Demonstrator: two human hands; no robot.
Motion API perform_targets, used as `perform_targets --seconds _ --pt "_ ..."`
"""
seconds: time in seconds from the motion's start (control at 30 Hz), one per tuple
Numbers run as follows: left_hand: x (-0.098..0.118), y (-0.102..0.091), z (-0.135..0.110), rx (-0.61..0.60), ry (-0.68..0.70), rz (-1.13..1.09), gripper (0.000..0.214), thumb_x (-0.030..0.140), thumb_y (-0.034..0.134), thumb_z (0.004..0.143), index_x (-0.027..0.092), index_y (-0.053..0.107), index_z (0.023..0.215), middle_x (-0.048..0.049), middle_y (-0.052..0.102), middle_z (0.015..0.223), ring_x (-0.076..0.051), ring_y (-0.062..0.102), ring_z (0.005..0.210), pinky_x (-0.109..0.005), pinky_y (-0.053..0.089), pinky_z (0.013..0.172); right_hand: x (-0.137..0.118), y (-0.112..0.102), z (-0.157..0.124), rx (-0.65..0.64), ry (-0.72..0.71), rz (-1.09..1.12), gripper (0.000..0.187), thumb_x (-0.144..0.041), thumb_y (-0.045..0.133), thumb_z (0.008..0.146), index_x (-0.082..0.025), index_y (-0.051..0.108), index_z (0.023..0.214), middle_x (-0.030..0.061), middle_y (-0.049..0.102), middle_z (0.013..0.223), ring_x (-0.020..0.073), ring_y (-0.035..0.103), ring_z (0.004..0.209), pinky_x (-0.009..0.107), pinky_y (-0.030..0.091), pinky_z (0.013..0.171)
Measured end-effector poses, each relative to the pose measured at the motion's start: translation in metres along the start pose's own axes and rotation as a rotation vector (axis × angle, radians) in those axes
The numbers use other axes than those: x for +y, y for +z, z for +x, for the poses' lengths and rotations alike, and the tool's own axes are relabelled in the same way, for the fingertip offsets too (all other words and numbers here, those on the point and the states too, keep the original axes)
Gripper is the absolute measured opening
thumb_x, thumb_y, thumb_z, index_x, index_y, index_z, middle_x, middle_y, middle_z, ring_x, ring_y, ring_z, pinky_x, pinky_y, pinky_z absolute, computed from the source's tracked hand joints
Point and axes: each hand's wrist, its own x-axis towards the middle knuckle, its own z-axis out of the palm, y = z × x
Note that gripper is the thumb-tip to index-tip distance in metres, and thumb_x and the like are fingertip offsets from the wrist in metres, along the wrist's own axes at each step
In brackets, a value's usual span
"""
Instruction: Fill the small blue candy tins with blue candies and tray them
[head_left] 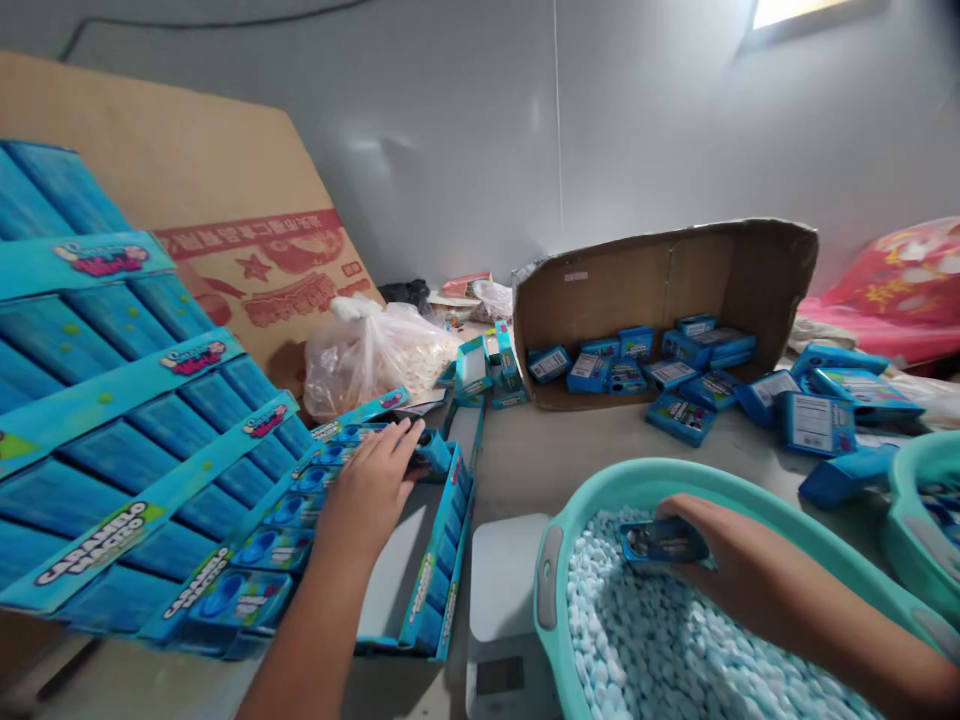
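- Head view, left: a blue pack (433,450) is touched in the display tray (439,560) by the left hand (371,490), fingers together.
- Right: a small box (664,543) is pinched by the right hand (720,550) over the candy basin (600,478).
- Judged light, crushable card; best gripped by its long edges.

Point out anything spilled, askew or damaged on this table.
The cardboard box lies tipped on its side, its top edge crumpled, and small blue boxes spill from it across the table, scattered at odd angles. The display trays at left lean in a slanted stack. The right hand holds another blue box.
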Motion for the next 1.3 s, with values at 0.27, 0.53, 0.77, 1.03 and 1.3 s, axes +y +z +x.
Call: perform_targets --seconds 0.27,0.53,0.77,1.03,1.3 --pt "0.014 0.006 0.001 0.096 -0.023 -0.050 0.038 0.017 0.056 0.089 0.008 0.061 0.125 -0.0184 0.065 0.118 -0.036 0.058 0.114 -0.047 0.046 0.104 -0.021 -0.020 0.002 -0.089 0.042 -0.071 0.020 -0.023 0.067 0.085 -0.021 0.061 0.104 0.0056 0.069 0.102 0.0243 0.064 0.090 0.036 0.049 0.078" --pt "0.013 0.014 0.003 0.089 -0.039 -0.146 0.048 0.021 0.052 0.091 0.008 0.055 0.137 -0.0181 0.063 0.130 -0.034 0.054 0.125 -0.049 0.039 0.114 -0.015 -0.023 0.004 -0.074 0.075 -0.077 0.027 -0.027 0.068 0.083 -0.020 0.063 0.108 0.0077 0.070 0.108 0.0250 0.064 0.094 0.036 0.048 0.080" --pt "0.018 -0.014 0.000 0.091 -0.175 -0.225 0.053 0.025 0.054 0.090 0.006 0.053 0.140 -0.0213 0.050 0.145 -0.036 0.048 0.137 -0.047 0.040 0.117 -0.055 -0.054 0.003 0.129 -0.024 -0.053 0.028 -0.031 0.067 0.085 -0.018 0.064 0.110 0.0076 0.071 0.102 0.0230 0.064 0.090 0.033 0.047 0.076" --pt "0.090 -0.071 -0.111 0.532 -0.336 -0.354 0.020 0.015 0.063 0.090 0.020 0.068 0.108 -0.0069 0.073 0.104 -0.023 0.069 0.100 -0.041 0.055 0.097 -0.143 -0.015 0.061 0.009 -0.241 0.185 0.028 -0.029 0.072 0.083 -0.018 0.061 0.106 0.0032 0.069 0.099 0.0178 0.063 0.086 0.027 0.045 0.072" --pt "0.148 -0.001 -0.226 0.218 -0.284 -0.535 0.018 0.016 0.059 0.090 0.021 0.060 0.107 -0.0068 0.074 0.091 -0.020 0.073 0.084 -0.031 0.060 0.074 -0.149 0.040 0.105 -0.390 -0.298 -0.301 0.030 -0.027 0.075 0.075 -0.016 0.062 0.099 0.0081 0.067 0.090 0.0211 0.063 0.080 0.027 0.040 0.062"
